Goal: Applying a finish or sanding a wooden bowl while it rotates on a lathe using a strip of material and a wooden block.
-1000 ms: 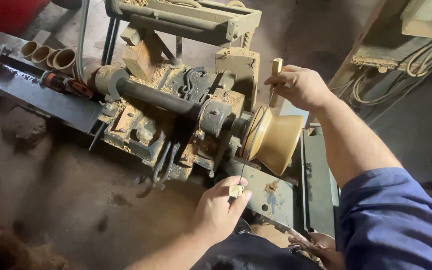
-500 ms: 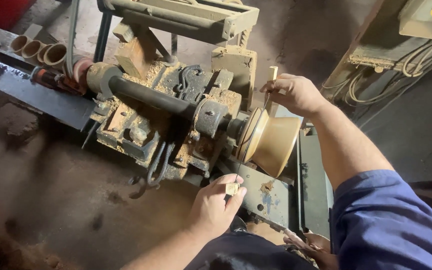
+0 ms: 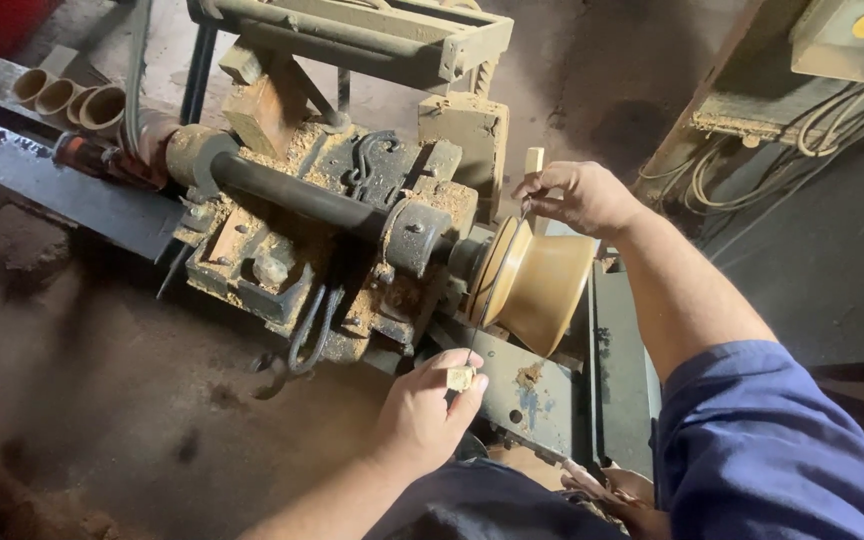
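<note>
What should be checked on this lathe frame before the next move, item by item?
1. Left hand pinches small wooden peg: ok.
2. Right hand pinches second peg: ok.
3. Thin wire lies across the wooden piece: ok.
4. Wire taut: cannot tell.
5. Piece spinning: cannot tell.
6. Fingers apart from the wood: ok.

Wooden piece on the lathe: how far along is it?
Done: the wooden bowl-like piece is already shaped, smooth and flared, mounted on the lathe. In hand: a thin wire, held by small wooden handles in the right hand and left hand, runs across the piece's lathe-side end. Left: the piece is not yet off the lathe.
</note>
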